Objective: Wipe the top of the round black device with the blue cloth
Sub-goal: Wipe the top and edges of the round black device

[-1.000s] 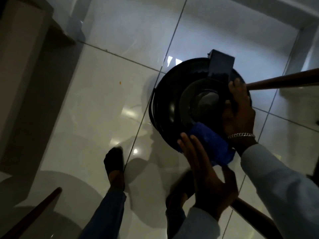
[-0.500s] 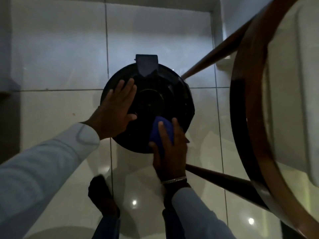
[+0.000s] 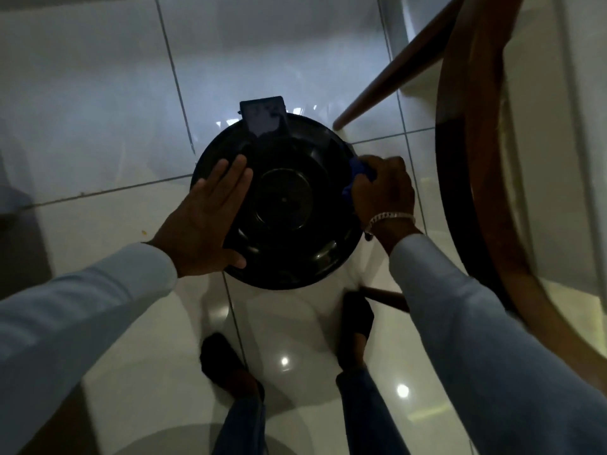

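The round black device (image 3: 284, 198) stands on the tiled floor below me, with a dark rectangular tab at its far rim. My left hand (image 3: 205, 220) lies flat on its left side, fingers together and extended, holding nothing. My right hand (image 3: 384, 190) is at the device's right rim, closed on the blue cloth (image 3: 356, 177), which is pressed against the edge. Only a small part of the cloth shows beside the fingers.
A round wooden table (image 3: 466, 178) with a pale top fills the right side. One table leg (image 3: 387, 77) slants past the device's far right; another leg (image 3: 384, 297) shows near my right foot. My feet (image 3: 226, 366) stand on glossy white tiles.
My right hand has slid the blue cloth from the near edge of the device round to its right rim. My left hand stays flat on the left side.
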